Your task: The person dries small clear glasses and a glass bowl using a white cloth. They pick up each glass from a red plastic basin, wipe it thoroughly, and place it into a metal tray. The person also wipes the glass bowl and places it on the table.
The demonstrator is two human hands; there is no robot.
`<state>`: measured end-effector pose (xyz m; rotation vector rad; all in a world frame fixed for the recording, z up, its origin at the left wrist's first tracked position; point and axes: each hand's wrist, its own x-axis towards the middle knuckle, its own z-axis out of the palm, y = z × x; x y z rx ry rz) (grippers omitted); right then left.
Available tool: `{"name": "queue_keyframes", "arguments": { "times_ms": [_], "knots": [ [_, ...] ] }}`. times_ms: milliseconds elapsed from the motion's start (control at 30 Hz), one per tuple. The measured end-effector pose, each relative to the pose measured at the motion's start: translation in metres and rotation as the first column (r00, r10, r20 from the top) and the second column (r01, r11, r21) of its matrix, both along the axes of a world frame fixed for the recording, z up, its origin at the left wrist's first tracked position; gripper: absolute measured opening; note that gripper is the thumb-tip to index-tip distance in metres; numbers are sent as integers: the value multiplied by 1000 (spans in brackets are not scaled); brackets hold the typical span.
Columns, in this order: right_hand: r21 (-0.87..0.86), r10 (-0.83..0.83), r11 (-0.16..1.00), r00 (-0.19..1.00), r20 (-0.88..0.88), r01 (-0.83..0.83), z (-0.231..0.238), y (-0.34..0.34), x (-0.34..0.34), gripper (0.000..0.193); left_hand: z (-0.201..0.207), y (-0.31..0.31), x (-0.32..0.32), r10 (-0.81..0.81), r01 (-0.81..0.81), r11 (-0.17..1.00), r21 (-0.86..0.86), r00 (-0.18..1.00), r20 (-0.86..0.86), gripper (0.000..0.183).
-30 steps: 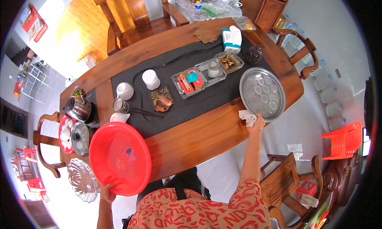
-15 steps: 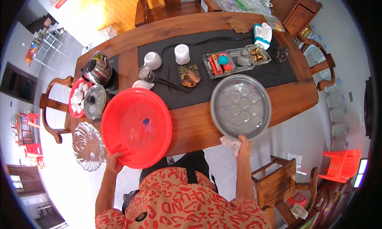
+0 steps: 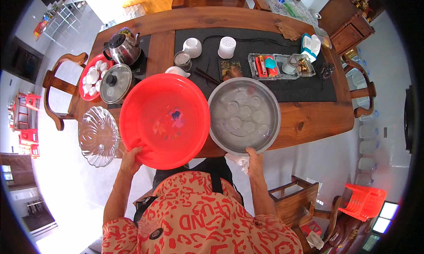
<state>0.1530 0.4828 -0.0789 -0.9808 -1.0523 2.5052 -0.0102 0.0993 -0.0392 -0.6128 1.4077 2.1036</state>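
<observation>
My left hand grips the near-left rim of a large red plastic basin, which is tilted toward me and has a coloured printed design on its bottom. With my right hand I hold the near rim of a round grey metal pan; several clear round shapes, seemingly small glasses, show inside it. A crumpled white cloth is also in or against my right hand. The two vessels' rims meet or overlap slightly over the table's front edge.
On the wooden table stand a kettle, a glass lid, a red tray of white cups, a scalloped glass bowl, and a glass tray. A wooden stool stands at right.
The grey pan has come left, up against the red basin, with my right hand still on it. The red basin has shifted slightly right. My whole view has moved too.
</observation>
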Motion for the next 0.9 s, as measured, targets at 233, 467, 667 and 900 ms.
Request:
{"name": "queue_keyframes", "arguments": {
  "times_ms": [233,467,667,900],
  "knots": [
    [76,91,991,979,181,-106,-3,0,5,39,-10,-6,1,30,-31,999,22,999,25,41],
    [280,-148,956,967,210,85,33,58,60,33,13,-4,23,-124,-336,711,-618,805,-580,40],
    [441,24,895,993,115,-72,105,55,21,25,81,79,18,-715,-154,587,-795,362,-598,29],
    [616,92,749,959,269,-245,70,26,-12,22,76,205,-10,-806,-83,585,-807,-169,-567,37]
  ]
}}
